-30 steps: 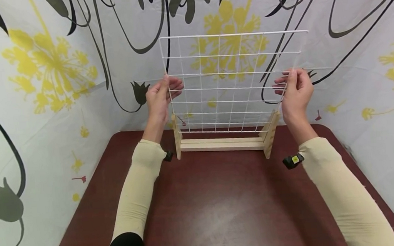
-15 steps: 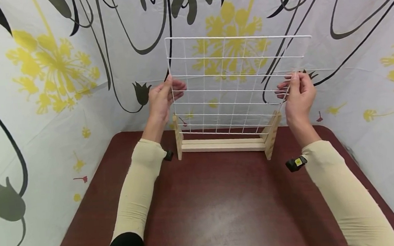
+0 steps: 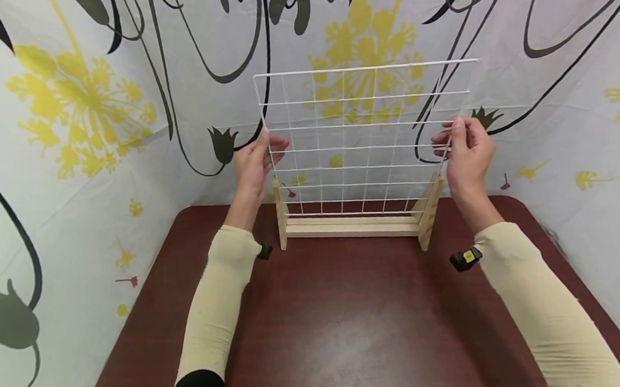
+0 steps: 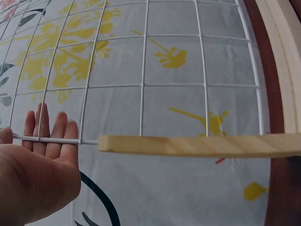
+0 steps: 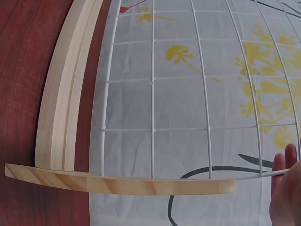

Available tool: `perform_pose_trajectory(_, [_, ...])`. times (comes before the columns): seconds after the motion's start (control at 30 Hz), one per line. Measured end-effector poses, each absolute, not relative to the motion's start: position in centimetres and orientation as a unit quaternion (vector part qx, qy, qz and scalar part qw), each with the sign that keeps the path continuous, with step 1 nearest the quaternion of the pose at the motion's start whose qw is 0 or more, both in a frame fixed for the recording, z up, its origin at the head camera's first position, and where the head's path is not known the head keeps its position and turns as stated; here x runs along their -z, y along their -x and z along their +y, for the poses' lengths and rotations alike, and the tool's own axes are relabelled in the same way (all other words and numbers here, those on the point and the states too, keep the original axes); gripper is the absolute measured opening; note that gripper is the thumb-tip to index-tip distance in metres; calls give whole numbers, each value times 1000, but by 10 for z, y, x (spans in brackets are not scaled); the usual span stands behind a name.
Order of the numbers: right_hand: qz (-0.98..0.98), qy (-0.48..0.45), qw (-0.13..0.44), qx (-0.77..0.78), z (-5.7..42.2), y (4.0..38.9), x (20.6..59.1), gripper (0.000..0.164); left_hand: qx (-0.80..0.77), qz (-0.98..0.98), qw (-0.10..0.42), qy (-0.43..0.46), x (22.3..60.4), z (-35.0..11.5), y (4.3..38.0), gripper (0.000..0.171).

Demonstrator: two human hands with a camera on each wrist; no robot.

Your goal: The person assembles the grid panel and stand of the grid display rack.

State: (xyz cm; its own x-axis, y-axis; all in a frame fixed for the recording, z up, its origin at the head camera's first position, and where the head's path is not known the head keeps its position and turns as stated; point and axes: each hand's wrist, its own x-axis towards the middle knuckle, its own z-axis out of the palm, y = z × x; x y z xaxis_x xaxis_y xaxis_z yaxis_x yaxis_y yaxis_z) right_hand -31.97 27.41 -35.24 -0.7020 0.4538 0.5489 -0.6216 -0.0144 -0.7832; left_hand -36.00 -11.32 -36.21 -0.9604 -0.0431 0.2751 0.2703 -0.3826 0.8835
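Observation:
A white wire grid panel stands upright between the two side pieces of a pale wooden stand. My left hand holds the panel's left edge wire, thumb in front and fingers behind, above the left side piece. On the opposite edge my right hand grips the wire between thumb and fingers, above the right side piece. In the left wrist view the left hand meets the edge wire just beyond the wooden end. The right wrist view shows only part of the right hand.
The stand rests on a dark red-brown table near its back edge. Patterned white cloth with yellow and grey plants surrounds the table at the back and sides. A small black camera sits on the right wrist.
The grid panel has come down between the stand's side pieces. Its top edge, slanting down to the right half a second ago, is now level. Both hands keep their hold.

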Motion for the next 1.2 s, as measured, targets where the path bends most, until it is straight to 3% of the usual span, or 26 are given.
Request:
perform_pose_trajectory(0.4, [-641, -41, 395, -657, 262, 307, 352, 27, 790, -594, 106, 105, 370, -120, 358, 46])
perform_pose_trajectory(0.8, [-655, -30, 416, -630, 253, 297, 352, 29, 789, -603, 77, 95, 376, -122, 360, 42])
perform_pose_trajectory(1.2, [-704, 1, 382, -599, 259, 291, 365, 32, 744, -655, 88, 91, 389, -124, 358, 43])
